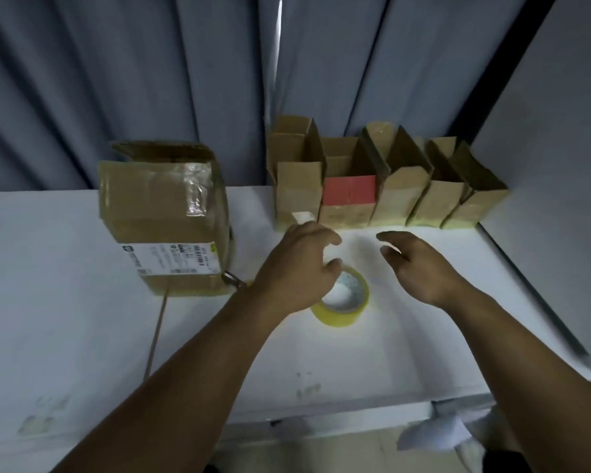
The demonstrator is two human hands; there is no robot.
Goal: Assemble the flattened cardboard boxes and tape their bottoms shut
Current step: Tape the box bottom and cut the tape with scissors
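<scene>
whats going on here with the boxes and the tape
A person is working bare-handed at a white table. Neither hand holds anything right now. The left hand hovers just over a roll of yellow tape lying flat on the table, and the right hand is beside it with its fingers relaxed. A row of small boxes stands along the back, already put together with their tops open. A bigger labelled box sits to the person's left.
</scene>
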